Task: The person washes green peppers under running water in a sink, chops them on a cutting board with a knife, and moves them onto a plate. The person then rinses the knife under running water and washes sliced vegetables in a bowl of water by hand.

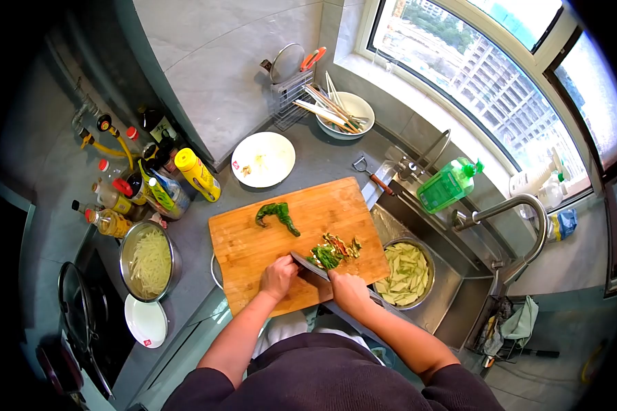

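My right hand (350,292) is closed round the handle end of a kitchen knife (310,266). The closed fingers of my left hand (279,277) are at the other end of the blade, seemingly gripping it; the fingertips are partly hidden. Just beyond the blade lies a small heap of chopped green and red peppers (329,255) with pale seeds. A wrinkled, curved green pepper (278,218) rests farther back on the wooden cutting board (247,241). The board's right side reaches over the sink edge.
Behind the board stands a white plate (263,160) with scraps. A bowl of pale shreds (149,264), a small plate (146,322) and several bottles (110,198) are left. Right are a sink (452,294), a bowl of green slices (406,274), a peeler (373,175) and green soap (448,186).
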The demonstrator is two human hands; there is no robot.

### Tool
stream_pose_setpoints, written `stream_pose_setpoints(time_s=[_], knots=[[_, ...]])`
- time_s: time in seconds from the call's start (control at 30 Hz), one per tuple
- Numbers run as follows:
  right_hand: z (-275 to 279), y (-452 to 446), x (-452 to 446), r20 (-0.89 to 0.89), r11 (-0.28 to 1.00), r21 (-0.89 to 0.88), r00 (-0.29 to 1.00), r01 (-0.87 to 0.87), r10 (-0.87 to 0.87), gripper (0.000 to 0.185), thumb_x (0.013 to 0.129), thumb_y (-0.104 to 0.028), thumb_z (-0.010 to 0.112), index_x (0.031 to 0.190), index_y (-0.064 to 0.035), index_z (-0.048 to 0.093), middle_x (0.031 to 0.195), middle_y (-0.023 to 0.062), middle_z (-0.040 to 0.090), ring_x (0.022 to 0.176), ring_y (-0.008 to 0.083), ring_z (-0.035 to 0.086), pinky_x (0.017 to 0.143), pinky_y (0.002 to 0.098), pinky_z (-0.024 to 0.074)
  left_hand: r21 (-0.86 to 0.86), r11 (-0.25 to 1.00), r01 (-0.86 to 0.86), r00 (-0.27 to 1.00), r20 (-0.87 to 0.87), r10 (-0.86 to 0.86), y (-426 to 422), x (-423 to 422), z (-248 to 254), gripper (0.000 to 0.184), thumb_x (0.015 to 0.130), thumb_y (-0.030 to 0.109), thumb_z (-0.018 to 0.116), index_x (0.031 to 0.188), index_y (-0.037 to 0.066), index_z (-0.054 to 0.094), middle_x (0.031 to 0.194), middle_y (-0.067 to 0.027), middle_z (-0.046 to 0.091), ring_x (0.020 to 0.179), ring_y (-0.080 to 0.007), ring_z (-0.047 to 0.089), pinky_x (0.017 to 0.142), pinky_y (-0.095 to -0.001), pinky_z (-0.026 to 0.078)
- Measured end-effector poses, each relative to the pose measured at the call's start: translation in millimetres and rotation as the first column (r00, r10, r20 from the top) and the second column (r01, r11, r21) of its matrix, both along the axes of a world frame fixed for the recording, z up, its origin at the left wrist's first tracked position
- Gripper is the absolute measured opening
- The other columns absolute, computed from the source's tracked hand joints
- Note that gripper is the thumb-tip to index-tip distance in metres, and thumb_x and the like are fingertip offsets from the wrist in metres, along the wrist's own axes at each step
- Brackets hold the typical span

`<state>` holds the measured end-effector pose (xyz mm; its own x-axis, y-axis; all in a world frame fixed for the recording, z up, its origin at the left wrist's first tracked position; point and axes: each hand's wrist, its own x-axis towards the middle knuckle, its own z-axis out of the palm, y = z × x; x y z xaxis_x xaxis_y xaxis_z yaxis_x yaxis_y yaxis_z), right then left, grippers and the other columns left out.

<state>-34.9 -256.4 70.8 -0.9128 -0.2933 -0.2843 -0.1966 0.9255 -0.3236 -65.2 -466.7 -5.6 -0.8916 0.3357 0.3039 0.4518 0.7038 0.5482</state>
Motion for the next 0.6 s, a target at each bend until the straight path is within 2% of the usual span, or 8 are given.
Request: stream_pose_setpoints(time_s=[0.23, 0.33, 0.43, 0.47, 0.57, 0.6], knots=[[-18.0, 8.7, -3.5, 0.011, 0.997, -0.068, 0.999, 0.034, -0.033, 0.014, 0.082, -0.012, 0.055, 0.092, -0.0068, 0.064, 0.076, 0.0191, 0.066, 0.072, 0.0375, 0.067, 0.064, 0.0480, 0.0528, -0.006, 1.000, 0.031, 0.999, 0.041, -0.030, 1.5, 3.5, 7.9, 0.008, 0.078, 0.013, 0.066, 0.085, 0.012, 0.068, 0.088, -0.0031, 0.063, 0.083, -0.0248, 0.064, 0.066, -0.0375, 0.052], [-18.6, 2.5, -6.7, -0.002, 0.974, -0.185, 0.991, 0.132, -0.135, 0.016, 0.085, -0.015, 0.055, 0.094, -0.0091, 0.066, 0.076, 0.0203, 0.065, 0.074, 0.0389, 0.065, 0.065, 0.0494, 0.0518, 0.067, 0.998, -0.011, 0.999, 0.032, 0.008, 3.2, 7.4, 7.9, 0.010, 0.078, 0.015, 0.068, 0.088, 0.013, 0.069, 0.092, -0.0020, 0.064, 0.084, -0.0240, 0.064, 0.066, -0.0367, 0.053], [-12.3, 13.4, -15.4, 0.098, 0.918, -0.324, 0.973, 0.228, -0.207, 0.017, 0.088, -0.019, 0.055, 0.093, -0.0074, 0.066, 0.076, 0.0220, 0.064, 0.073, 0.0421, 0.062, 0.064, 0.0499, 0.0494, 0.069, 0.998, -0.014, 0.998, 0.054, 0.010, 3.9, 8.5, 9.5, 0.010, 0.078, 0.015, 0.068, 0.088, 0.013, 0.069, 0.093, -0.0016, 0.065, 0.085, -0.0236, 0.064, 0.066, -0.0363, 0.053], [-12.1, 21.1, -14.3, 0.084, 0.923, -0.339, 0.983, 0.181, -0.162, 0.019, 0.088, -0.022, 0.056, 0.091, -0.0059, 0.065, 0.074, 0.0231, 0.062, 0.072, 0.0431, 0.061, 0.063, 0.0506, 0.0482, 0.069, 0.998, -0.009, 0.999, 0.046, 0.006, 3.6, 7.5, 10.1, 0.009, 0.078, 0.015, 0.068, 0.087, 0.013, 0.069, 0.092, -0.0017, 0.064, 0.084, -0.0236, 0.064, 0.066, -0.0364, 0.053], [9.8, 28.0, -5.1, 0.135, 0.985, -0.154, 0.990, 0.071, -0.051, 0.018, 0.088, -0.021, 0.056, 0.094, -0.0073, 0.066, 0.075, 0.0225, 0.064, 0.073, 0.0418, 0.063, 0.064, 0.0504, 0.0493, 0.053, 0.999, 0.003, 1.000, 0.031, -0.005, 4.2, 8.0, 8.4, 0.005, 0.078, 0.015, 0.067, 0.082, 0.012, 0.067, 0.088, -0.0023, 0.062, 0.082, -0.0238, 0.063, 0.064, -0.0369, 0.052], [13.9, 27.1, -1.3, 0.117, 0.988, -0.142, 0.992, 0.064, -0.047, 0.018, 0.088, -0.021, 0.055, 0.095, -0.0081, 0.067, 0.075, 0.0220, 0.064, 0.073, 0.0413, 0.063, 0.064, 0.0503, 0.0497, 0.034, 0.999, 0.009, 1.000, 0.025, -0.010, 3.1, 6.8, 6.6, 0.004, 0.077, 0.014, 0.067, 0.080, 0.012, 0.067, 0.086, -0.0025, 0.061, 0.081, -0.0240, 0.063, 0.063, -0.0372, 0.052]])
